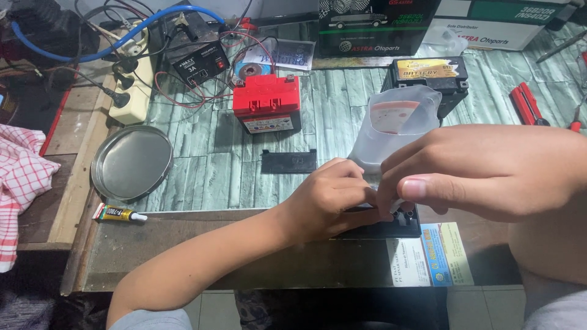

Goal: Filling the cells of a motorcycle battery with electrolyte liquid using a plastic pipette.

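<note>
Both my hands meet over a small black battery (400,225) at the front edge of the workbench. My left hand (327,195) rests curled on its left side, fingers closed against the top. My right hand (483,171) comes in from the right and pinches something small on the battery's top between thumb and fingers; what it pinches is hidden. Just behind the hands stands a translucent plastic jug (400,122) with a reddish inside. A flat black cover strip (288,161) lies on the bench to the left of the jug.
A red battery (266,102) and a black battery (431,74) stand further back. A round metal lid (131,162), a glue tube (119,213), a charger with wires (200,64), a power strip (131,79), red-handled pliers (527,104), cardboard boxes (376,24) and a checked cloth (21,177) surround them.
</note>
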